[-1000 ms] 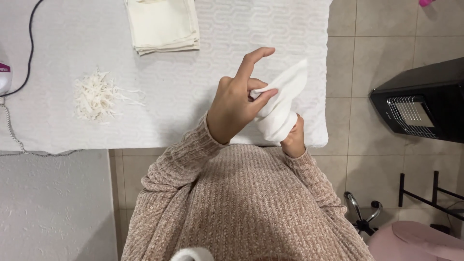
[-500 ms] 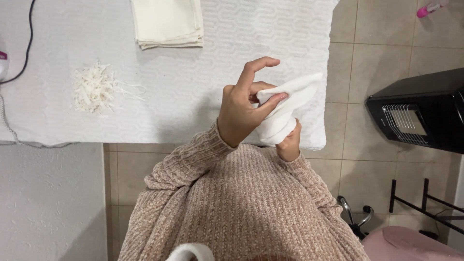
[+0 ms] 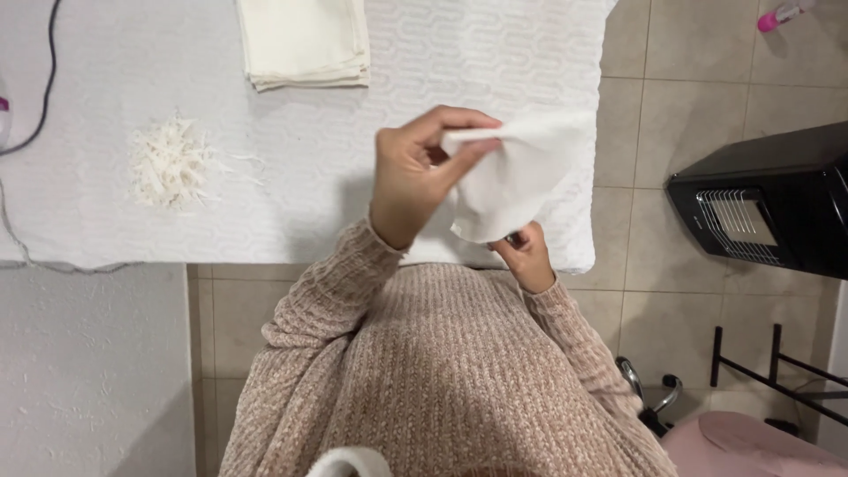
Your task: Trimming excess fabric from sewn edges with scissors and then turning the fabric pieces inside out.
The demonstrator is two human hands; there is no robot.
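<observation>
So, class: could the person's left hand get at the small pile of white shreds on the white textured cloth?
Probably yes: the left hand pinches the white fabric piece; nothing blocks the pile.

On my feed, a white textured counter (image 3: 106, 53) carries a folded stack of cream cloths (image 3: 305, 40) and a small heap of white shredded strips (image 3: 168, 163). A black cable (image 3: 44, 97) crosses its left edge. A black heater (image 3: 764, 203) stands on the beige tiled floor (image 3: 671, 106).
</observation>
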